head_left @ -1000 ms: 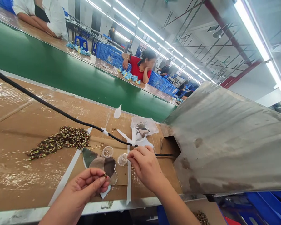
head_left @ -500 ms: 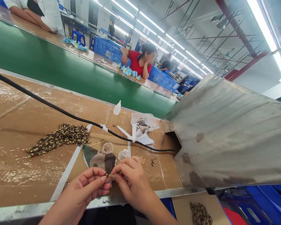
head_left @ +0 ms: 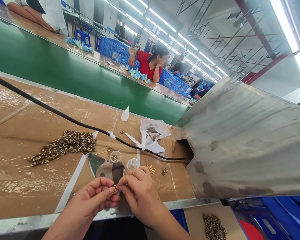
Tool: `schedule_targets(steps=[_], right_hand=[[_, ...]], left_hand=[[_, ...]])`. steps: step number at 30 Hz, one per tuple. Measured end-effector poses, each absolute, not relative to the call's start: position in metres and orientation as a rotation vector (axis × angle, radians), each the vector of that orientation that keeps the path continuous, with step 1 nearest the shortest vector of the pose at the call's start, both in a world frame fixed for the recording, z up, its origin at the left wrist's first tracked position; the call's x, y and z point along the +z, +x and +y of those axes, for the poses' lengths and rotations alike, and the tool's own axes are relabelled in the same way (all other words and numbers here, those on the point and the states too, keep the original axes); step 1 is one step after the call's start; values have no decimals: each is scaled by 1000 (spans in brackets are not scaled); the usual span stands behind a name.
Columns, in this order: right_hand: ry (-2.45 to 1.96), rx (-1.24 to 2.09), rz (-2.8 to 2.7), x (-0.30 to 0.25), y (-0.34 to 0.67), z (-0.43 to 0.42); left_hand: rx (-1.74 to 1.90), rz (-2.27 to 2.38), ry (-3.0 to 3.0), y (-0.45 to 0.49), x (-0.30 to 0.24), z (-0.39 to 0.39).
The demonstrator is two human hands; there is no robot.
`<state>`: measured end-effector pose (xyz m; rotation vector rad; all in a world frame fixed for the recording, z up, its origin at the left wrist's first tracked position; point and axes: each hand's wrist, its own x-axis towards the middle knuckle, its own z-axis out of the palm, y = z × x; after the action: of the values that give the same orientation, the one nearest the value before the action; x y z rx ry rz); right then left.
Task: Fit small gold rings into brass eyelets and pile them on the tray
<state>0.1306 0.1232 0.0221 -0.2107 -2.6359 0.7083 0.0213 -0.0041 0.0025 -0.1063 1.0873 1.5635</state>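
My left hand (head_left: 97, 196) pinches a small dark piece with yellow and red marks (head_left: 115, 187) between thumb and fingertips. At its right side, the thumb and forefinger of my right hand (head_left: 138, 190) are pressed together; whatever they grip is too small to make out. Both hands meet above the bench's near edge, in front of a camouflage cloth (head_left: 106, 170). Just beyond them stand two small clear cups, one open (head_left: 115, 156) and another (head_left: 132, 163). Little tan beads (head_left: 151, 169) and a few dark-and-gold pieces (head_left: 164, 171) lie to the right.
A heap of similar patterned pieces (head_left: 67, 145) lies left. A black cable (head_left: 85, 127) crosses the bench into a metal housing (head_left: 245, 143). Behind are a white bottle (head_left: 125, 114), a plastic tray (head_left: 163, 128) and a green belt (head_left: 90, 80). A person in red (head_left: 145, 63) sits across.
The camera view has shifted slightly. Both hands keep their pinch at nearly the same spot, with the small piece tilted a little differently.
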Motion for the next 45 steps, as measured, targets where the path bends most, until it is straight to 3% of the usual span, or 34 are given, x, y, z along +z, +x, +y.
schedule_targets(steps=[5,14,21,29,38,45], right_hand=[[-163,598,-2633,21,132,122],[-231,719,-2554,15,133,120],[-114,476,-2496,9,140,108],[20,490,-2536,16,139,108],[-442,889,-2326,1,139,100],[-337,672,-2316,-2,138,98]], left_hand=[[1539,1135,-54,24,1,-4],[1593,1093,-112,23,3,-3],[1629,1095,-128,25,2,-2],[1640,1122,-61,26,0,-1],[1652,1130,-11,26,-9,-4],[1625,1187,5,26,-14,-6]])
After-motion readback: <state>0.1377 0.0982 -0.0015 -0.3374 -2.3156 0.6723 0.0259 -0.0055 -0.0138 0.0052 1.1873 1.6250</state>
